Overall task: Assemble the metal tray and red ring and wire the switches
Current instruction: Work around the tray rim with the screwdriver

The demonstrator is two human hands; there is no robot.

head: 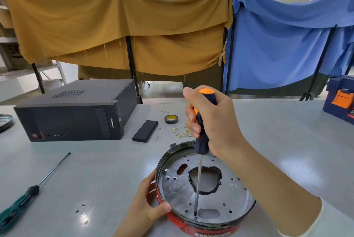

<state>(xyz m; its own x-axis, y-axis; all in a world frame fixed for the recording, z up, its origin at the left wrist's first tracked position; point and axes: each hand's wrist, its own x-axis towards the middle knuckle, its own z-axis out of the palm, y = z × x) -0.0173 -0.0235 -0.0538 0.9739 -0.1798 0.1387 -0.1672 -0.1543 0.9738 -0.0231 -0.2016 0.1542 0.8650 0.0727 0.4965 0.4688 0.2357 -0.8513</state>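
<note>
Right hand (pixel 212 121) fingers (pixel 193 115) curl round the orange-and-navy screwdriver (pixel 201 137), upright, tip at the metal tray (pixel 172 189) near its front rim. Left hand (pixel 143 204) grips the tray's left edge, thumb on the rim. The tray sits in the red ring (pixel 178 221) on the counter (pixel 95 169).

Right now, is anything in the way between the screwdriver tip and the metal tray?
Nothing visible. The right hand holds the screwdriver upright, its tip already down on the metal tray near the front rim, while the left hand steadies the red ring.
</note>
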